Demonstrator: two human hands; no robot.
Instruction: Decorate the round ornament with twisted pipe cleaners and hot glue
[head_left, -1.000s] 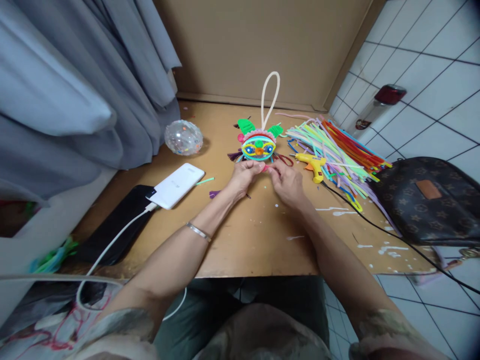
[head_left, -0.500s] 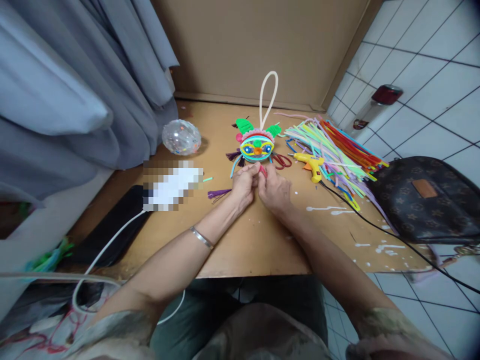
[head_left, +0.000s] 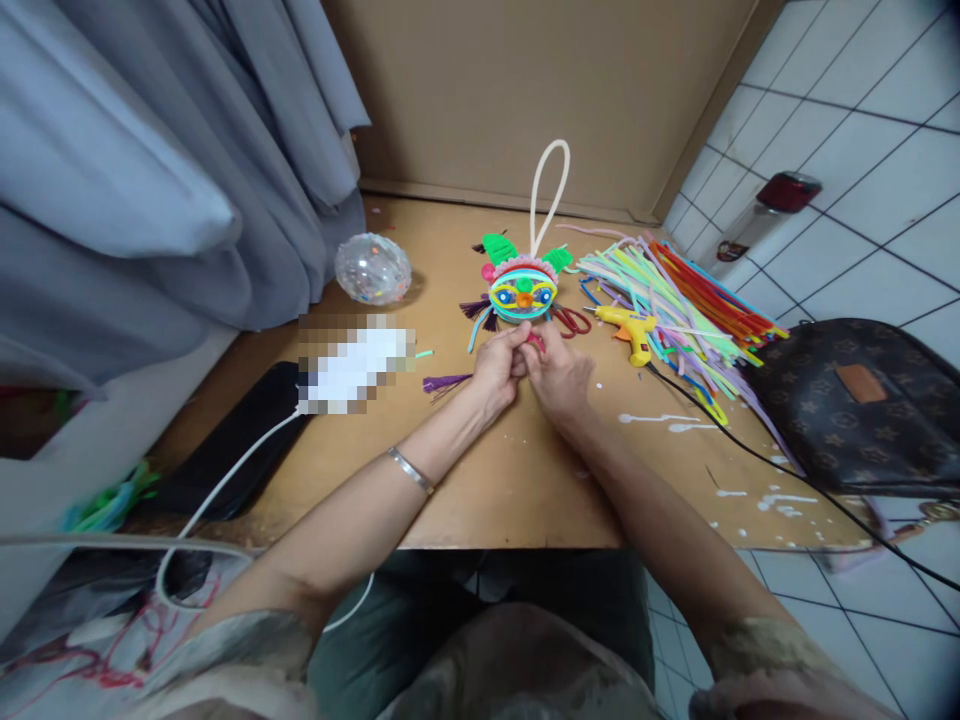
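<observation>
My left hand [head_left: 501,368] and my right hand [head_left: 559,375] meet over the middle of the table, fingers closed. Between their fingertips is a small pink-red piece [head_left: 535,341], probably pipe cleaner; the fingers cover most of it. Just beyond my hands sits a colourful lion-head ornament [head_left: 524,292] with green ears, blue eyes, an orange nose and a tall white loop [head_left: 550,195]. Dark tassels [head_left: 474,309] stick out at its left. Red-handled scissors [head_left: 572,321] lie partly behind it at the right. A purple tassel [head_left: 446,383] rests beside my left wrist.
A yellow glue gun [head_left: 630,332], its black cord trailing right, lies before a heap of coloured pipe cleaners [head_left: 675,290]. A brown bag [head_left: 862,405] is at the right edge. Leftward are a clear ball [head_left: 373,269], a blurred-out white object with a cable, and a black case [head_left: 232,450].
The whole view has shifted slightly, so everything appears a little further right. My right hand has turned a little around the pink-red piece, while both hands stay together on it.
</observation>
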